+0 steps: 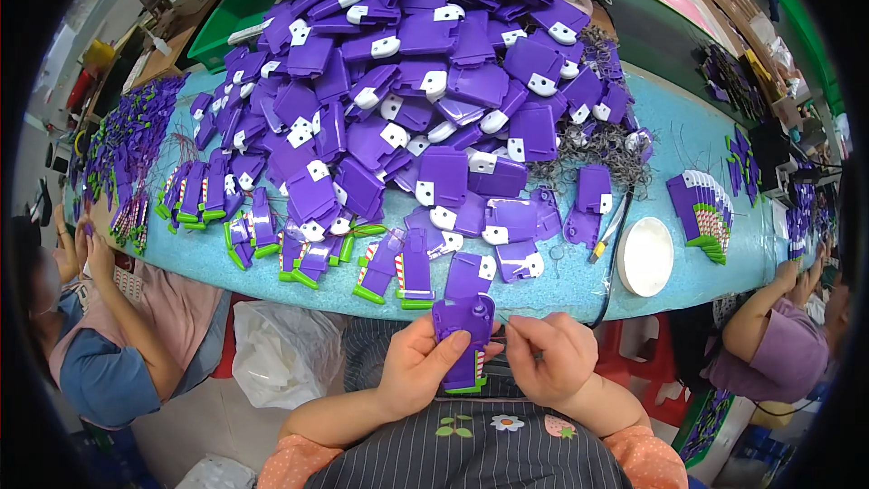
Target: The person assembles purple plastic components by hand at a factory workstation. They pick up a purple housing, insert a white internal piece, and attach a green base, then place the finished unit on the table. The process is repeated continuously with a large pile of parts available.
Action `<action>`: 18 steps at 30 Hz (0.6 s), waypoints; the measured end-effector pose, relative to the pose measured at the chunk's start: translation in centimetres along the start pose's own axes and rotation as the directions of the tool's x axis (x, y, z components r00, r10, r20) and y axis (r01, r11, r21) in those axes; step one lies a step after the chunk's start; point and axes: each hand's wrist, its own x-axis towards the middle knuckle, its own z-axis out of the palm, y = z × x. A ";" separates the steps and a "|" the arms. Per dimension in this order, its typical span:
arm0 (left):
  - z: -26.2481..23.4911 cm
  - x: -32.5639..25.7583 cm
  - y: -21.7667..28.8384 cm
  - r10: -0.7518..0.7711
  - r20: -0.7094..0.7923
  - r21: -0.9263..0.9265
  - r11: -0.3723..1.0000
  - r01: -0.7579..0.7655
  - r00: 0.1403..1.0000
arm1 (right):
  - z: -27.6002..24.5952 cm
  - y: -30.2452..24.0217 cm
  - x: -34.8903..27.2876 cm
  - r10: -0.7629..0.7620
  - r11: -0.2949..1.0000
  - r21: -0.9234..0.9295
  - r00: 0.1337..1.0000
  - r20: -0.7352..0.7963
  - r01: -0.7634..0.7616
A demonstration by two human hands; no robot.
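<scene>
Over my lap, just off the table's near edge, my left hand point(418, 367) grips a purple plastic piece point(464, 317) with its thumb across the face. The piece has moulded round details at the top, a red-and-white striped strip and a green foot end at the bottom. My right hand point(554, 358) is beside it, thumb and forefinger pinched on what looks like a thin wire; the detail is too small to be sure. Just beyond, a purple panel with a white corner point(471, 276) lies on the table, near several finished-looking purple pieces with green feet point(380, 263).
A large heap of purple panels point(398, 81) covers the middle of the blue table point(552, 294). Tangled dark wires point(625, 149) lie at its right, with a knife point(608, 231), a white bowl point(645, 256) and fanned striped pieces point(701, 213). Co-workers sit on both sides.
</scene>
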 end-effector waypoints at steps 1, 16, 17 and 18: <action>0.3 0.0 -0.1 0.032 0.019 0.029 0.999 -0.033 0.999 | 0.2 0.2 0.0 -0.008 1.000 -0.010 1.000 -0.007 0.008; 0.2 -0.1 -0.5 0.229 0.042 0.672 0.714 -0.197 0.973 | 1.3 0.4 -0.1 0.139 0.990 0.033 0.990 0.024 -0.140; 0.3 0.1 -0.2 0.260 0.075 0.735 0.638 -0.230 0.963 | 1.2 0.4 0.0 0.171 0.982 0.080 0.984 0.040 -0.174; 0.3 0.3 -0.2 0.273 0.126 0.772 0.577 -0.267 0.954 | 1.0 0.2 0.1 0.202 0.970 0.126 0.978 0.055 -0.207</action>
